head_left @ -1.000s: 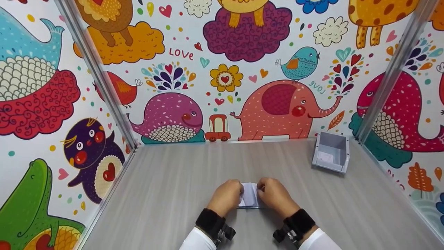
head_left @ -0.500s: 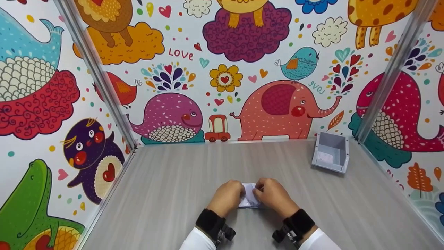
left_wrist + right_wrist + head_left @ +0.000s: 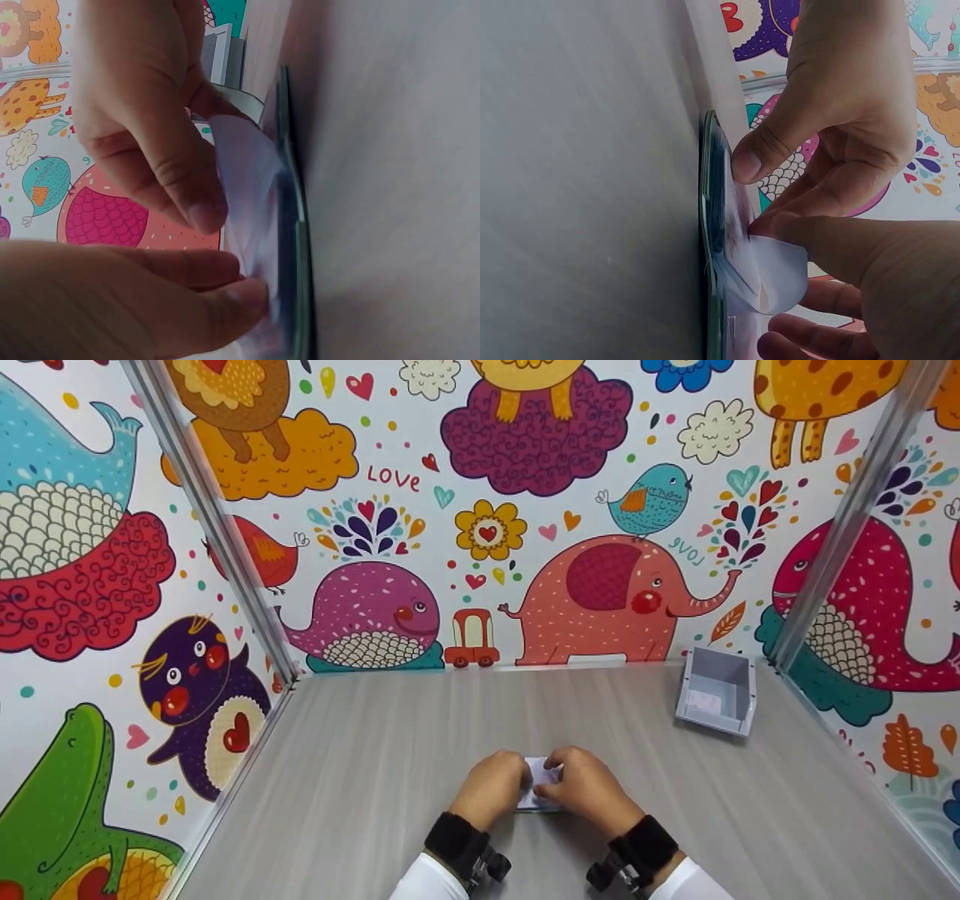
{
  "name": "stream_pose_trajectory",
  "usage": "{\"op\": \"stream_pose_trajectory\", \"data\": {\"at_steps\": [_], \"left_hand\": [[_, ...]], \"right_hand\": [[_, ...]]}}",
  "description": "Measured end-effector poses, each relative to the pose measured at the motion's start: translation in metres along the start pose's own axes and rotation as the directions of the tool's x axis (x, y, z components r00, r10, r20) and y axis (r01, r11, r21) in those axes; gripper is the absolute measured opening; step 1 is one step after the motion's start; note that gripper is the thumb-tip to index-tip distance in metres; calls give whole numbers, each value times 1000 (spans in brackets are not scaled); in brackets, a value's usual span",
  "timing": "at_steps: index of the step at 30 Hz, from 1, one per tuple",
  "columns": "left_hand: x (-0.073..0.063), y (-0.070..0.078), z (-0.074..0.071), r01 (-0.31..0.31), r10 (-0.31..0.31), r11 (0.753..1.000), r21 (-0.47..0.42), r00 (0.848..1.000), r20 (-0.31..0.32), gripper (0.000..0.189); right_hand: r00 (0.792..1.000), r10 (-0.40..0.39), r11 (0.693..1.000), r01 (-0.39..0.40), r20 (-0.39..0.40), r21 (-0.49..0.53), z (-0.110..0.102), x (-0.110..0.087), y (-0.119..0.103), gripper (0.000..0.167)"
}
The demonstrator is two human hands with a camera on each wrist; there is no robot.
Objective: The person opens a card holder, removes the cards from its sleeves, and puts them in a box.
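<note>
A small booklet (image 3: 532, 797) lies spread between both hands on the table, its thin cover edged dark green in the wrist views. One pale, flexible leaf (image 3: 244, 169) curves up from it, showing as a folded flap in the right wrist view. My left hand (image 3: 491, 786) pinches the pages at the booklet's left side between thumb and fingers. My right hand (image 3: 592, 784) arches over the other side, thumb and index finger apart around the raised leaf. Pinkish print shows on the pages. Both hands cover the booklet's outer sides in the head view.
A grey plastic bin (image 3: 718, 682) stands at the back right of the wood-grain table (image 3: 390, 735), with a pale rectangle on its inner bottom. Walls with printed animals (image 3: 607, 600) and metal corner posts (image 3: 217, 525) enclose the table at the back and sides.
The upright pale leaf has folded down and over toward the right. My right hand has shifted slightly left, its thumb and index finger spreading apart. My left hand has hardly moved.
</note>
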State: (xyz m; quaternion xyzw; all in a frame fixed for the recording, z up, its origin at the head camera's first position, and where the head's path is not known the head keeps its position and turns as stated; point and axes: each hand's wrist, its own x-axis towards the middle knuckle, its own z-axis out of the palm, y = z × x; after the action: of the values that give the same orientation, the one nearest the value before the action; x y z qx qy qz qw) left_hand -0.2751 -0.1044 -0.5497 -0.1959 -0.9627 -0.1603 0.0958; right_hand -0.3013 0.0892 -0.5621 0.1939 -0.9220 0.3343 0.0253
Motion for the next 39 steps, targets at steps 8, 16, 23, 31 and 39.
{"op": "stream_pose_trajectory", "data": {"at_steps": [8,16,23,31,39], "left_hand": [[1,2,-2,20,-19,1000,-7,999,29,16],[-2,2,-2,11,-11,1000,23,1000,6,11],[-3,3,-2,41,-41,999,22,999,8,16],[-3,3,-3,83,-84,996,29,996,30,12],[-2,1,-2,78,-82,995,69,995,50,12]], "right_hand": [[998,-38,999,36,-50,-31,1,-5,-5,36],[996,-35,999,32,-86,-35,-1,-5,-6,24],[992,34,998,-42,-121,-56,-6,-2,-3,24],[987,104,991,-113,-119,-68,-10,1,7,29],[984,110,987,-125,-141,-97,-7,-1,12,45]]}}
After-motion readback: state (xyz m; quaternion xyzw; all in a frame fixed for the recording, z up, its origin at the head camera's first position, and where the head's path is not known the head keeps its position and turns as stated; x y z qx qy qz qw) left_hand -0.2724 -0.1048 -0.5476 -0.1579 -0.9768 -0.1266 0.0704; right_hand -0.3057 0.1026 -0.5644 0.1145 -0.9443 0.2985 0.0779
